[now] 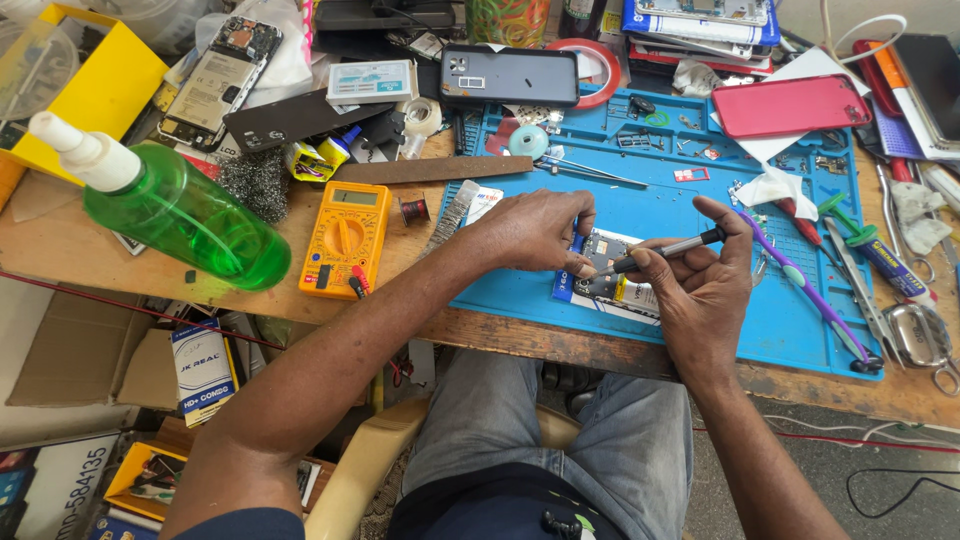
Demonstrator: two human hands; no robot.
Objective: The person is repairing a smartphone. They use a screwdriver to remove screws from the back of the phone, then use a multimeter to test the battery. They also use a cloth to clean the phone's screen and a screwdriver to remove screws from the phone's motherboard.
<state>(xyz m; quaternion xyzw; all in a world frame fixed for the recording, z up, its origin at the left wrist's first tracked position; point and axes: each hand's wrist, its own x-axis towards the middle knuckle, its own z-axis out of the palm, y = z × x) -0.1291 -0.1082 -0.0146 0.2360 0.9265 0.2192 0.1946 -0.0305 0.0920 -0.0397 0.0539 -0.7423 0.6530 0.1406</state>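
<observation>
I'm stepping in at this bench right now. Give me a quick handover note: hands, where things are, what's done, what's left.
Left hand: pressing the opened phone flat on the blue repair mat.
Right hand: gripping a dark screwdriver, tip down on the phone's internals.
Nearby: purple tool and tweezers on the mat, yellow multimeter to the left.
Done: the back is off and the internals are exposed.
Left: the work on the internals, then closing the phone.

Your left hand (535, 232) lies palm-down, fingers curled, fingertips pressing downward. Your right hand (700, 270) is closed in a pinch, thumb and forefinger together, wrist bent inward. Both forearms are bare and extended forward, the hands close together.
</observation>
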